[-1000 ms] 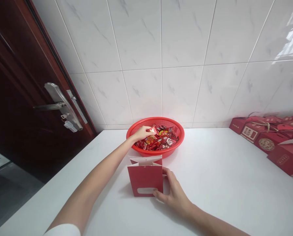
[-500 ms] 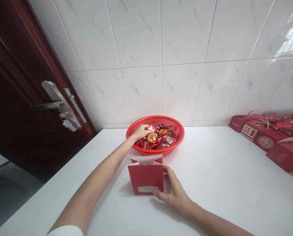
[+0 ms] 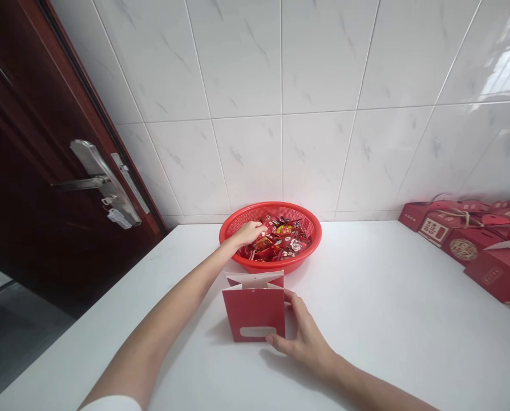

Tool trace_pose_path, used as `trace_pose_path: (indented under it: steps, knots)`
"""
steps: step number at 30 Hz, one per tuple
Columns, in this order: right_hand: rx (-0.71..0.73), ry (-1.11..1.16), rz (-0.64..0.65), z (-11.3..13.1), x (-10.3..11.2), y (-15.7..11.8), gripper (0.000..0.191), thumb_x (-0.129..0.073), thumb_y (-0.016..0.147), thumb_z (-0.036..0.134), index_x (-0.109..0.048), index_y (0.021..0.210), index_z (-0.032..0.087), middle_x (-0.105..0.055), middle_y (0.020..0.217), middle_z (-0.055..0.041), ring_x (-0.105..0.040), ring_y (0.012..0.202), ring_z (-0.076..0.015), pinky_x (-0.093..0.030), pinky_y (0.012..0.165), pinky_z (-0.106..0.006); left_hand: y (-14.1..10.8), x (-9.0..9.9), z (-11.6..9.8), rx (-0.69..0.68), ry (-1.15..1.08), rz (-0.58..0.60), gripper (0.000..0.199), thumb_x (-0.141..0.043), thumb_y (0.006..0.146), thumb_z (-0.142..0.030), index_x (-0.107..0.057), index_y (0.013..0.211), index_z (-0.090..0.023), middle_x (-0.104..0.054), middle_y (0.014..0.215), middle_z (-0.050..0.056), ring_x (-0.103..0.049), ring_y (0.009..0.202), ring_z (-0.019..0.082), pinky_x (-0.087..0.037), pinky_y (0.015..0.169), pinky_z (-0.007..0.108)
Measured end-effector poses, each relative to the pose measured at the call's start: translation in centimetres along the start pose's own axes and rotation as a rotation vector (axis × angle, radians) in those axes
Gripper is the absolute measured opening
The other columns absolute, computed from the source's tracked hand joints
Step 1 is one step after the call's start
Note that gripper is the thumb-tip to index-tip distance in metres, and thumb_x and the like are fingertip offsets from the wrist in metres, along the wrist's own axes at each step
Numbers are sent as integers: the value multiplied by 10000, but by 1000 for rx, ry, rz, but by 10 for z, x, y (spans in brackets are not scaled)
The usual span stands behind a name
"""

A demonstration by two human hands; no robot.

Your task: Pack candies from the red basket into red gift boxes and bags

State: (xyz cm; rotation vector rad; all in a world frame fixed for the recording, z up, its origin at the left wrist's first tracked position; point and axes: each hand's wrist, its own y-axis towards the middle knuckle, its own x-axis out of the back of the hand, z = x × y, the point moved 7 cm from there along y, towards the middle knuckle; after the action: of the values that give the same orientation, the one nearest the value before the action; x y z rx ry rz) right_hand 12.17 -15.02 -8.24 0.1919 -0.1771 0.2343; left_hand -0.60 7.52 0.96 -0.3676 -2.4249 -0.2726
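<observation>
A red plastic basket [image 3: 226, 227] holds many small wrapped candies [image 3: 286, 229] in red, gold and dark wrappers. Over the basket's left part, my left hand [image 3: 250, 233] has its fingers closed on a red-wrapped candy, mostly hidden by the fingers. Just in front of the basket stands a red paper gift box [image 3: 255, 311], upright, its top open and its inside pale. It has a light oblong window low on the near side. My right hand [image 3: 300, 334] grips the box's right side, thumb on the near face and fingers behind.
Several red gift boxes [image 3: 494, 274] stand at the right end of the white table [image 3: 366, 279]. A tiled wall [image 3: 319, 160] rises along the back. To the left is a dark red door [image 3: 36, 142] with a metal handle and hanging keys [image 3: 118, 217].
My left hand has shifted slightly within the basket, and its fingers have closed in among the candies; a gold-and-red packet below it no longer shows the same way. My right hand and the box stay put.
</observation>
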Motion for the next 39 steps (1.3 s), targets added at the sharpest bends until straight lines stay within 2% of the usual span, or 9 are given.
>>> trace_pose_path:
  steps: [6, 9, 12, 16, 20, 23, 29, 34, 39]
  knots:
    - [16, 28, 10, 2, 0, 0, 713, -736, 792, 462, -438, 1402, 242, -539, 1390, -123, -524, 1265, -317, -445, 1059, -472, -1, 2, -8, -64, -115, -11, 370, -654, 719, -519, -562, 568, -194, -515, 576, -25, -478, 630, 166, -312, 601, 274]
    - [80, 31, -42, 6, 7, -1, 605, -645, 872, 529, -468, 1379, 249, -553, 1410, -117, -524, 1294, -308, -427, 1085, -472, -4, 3, -16, -97, -206, 11, 385, -698, 690, -549, -627, 605, -180, -604, 643, -9, -537, 680, 175, -375, 638, 276]
    - [235, -21, -208, 21, 28, 2, 403, -542, 959, 487, -548, 1286, 251, -627, 1317, -101, -580, 1220, -278, -460, 1031, -446, -9, 4, -25, -136, -305, 31, 408, -748, 664, -573, -684, 646, -171, -686, 737, 16, -597, 773, 199, -440, 711, 287]
    - [412, -65, -447, 59, 66, 21, 231, -565, 972, 374, -624, 1152, 241, -697, 1128, -81, -634, 1039, -237, -505, 921, -402, -20, 1, -39, -171, -417, 85, 442, -791, 667, -588, -756, 753, -155, -737, 835, 54, -640, 857, 229, -482, 785, 315]
    - [306, 142, -481, 83, 93, 73, 275, -765, 795, 337, -673, 1037, 243, -702, 1128, -47, -630, 1058, -233, -505, 931, -381, -29, -9, -53, -193, -480, 152, 439, -812, 687, -565, -753, 757, -136, -703, 764, 51, -627, 790, 205, -474, 756, 316]
    - [163, 353, -561, 78, 108, 112, 350, -854, 682, 321, -672, 964, 219, -708, 1018, -38, -644, 980, -211, -526, 822, -322, -28, -15, -62, -216, -520, 149, 462, -833, 672, -557, -727, 806, -128, -686, 787, 48, -616, 778, 188, -470, 752, 312]
    - [97, 592, -484, 58, 103, 150, 353, -890, 609, 416, -655, 680, 162, -659, 661, -11, -615, 621, -147, -514, 581, -266, -16, -24, -72, -244, -542, 133, 521, -830, 650, -585, -627, 872, -160, -655, 858, 32, -623, 826, 172, -487, 778, 301]
    - [101, 818, -619, 41, 121, 154, 286, -830, 673, 321, -569, 648, 206, -659, 624, 30, -638, 638, -134, -537, 585, -230, 2, -38, -69, -201, -439, 286, 462, -658, 780, -621, -658, 853, -165, -706, 882, 67, -666, 845, 213, -523, 795, 343]
    - [67, 968, -626, 32, 130, 159, 145, -730, 747, 238, -591, 741, 198, -741, 751, -30, -703, 716, -160, -589, 628, -251, 25, -60, -60, -191, -186, 407, 244, -849, 565, -316, -725, 734, -190, -711, 728, 28, -646, 720, 216, -468, 675, 301]
